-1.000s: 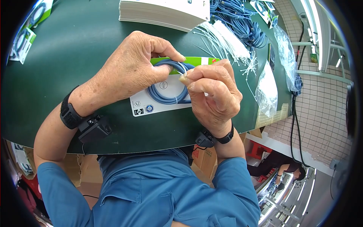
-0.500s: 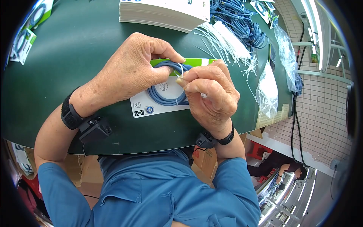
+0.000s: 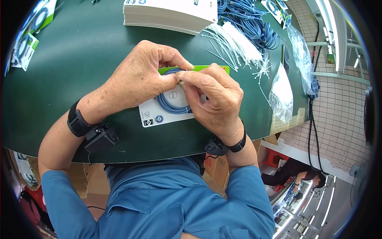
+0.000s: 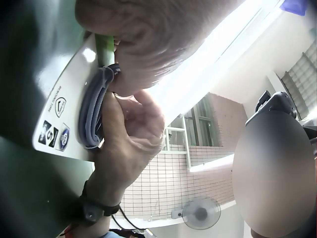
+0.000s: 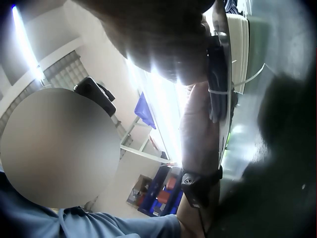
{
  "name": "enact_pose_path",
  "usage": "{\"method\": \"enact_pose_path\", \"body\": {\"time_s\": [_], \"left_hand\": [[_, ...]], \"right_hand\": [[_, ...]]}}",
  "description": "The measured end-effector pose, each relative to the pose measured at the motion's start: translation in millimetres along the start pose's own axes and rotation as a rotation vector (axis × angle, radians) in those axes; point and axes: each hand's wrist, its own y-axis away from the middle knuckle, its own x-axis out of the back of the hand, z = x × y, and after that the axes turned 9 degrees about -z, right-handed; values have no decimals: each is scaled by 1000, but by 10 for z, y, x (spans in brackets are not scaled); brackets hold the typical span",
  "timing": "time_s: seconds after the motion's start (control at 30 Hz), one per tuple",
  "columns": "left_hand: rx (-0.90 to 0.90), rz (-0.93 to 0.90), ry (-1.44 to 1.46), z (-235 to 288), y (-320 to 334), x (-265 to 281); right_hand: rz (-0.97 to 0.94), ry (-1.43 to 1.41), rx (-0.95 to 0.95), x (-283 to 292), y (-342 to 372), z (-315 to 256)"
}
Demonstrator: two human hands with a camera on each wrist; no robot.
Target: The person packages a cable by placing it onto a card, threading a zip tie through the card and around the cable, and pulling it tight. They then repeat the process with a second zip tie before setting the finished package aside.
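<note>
A coiled blue cable [image 3: 170, 104] lies against a white and green printed card [image 3: 148, 114] in front of the person. The left hand [image 3: 139, 75] holds the coil's upper part and the card's top edge between thumb and forefinger. From the right, the right hand [image 3: 217, 95] brings its thumb and forefinger together at the top of the coil, beside the left thumb, pinching a thin white cable tie there that these fingertips hide. In the right wrist view a white cable tie [image 5: 252, 78] crosses the coil, its tail sticking out past the card.
A stack of white cards [image 3: 167, 19] stands at the back. Loose white cable ties [image 3: 240, 46] and a heap of blue cables [image 3: 250, 26] lie back right, with a clear plastic bag [image 3: 281, 97] nearer. Carded cables [image 3: 24, 53] sit far left.
The right hand has moved left until its fingertips meet the left thumb. The white tie loop seen above the coil is now hidden behind the fingers. The card has shifted slightly toward the person.
</note>
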Motion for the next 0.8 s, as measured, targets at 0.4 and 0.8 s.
{"method": "enact_pose_path", "body": {"time_s": [0.4,0.8], "left_hand": [[-45,74,-67,1,-16,18],[-123,57,-12,317,66,23]], "right_hand": [[158,-260,-137,322,14,186],[-200,-1055,-257,107,127,502]]}}
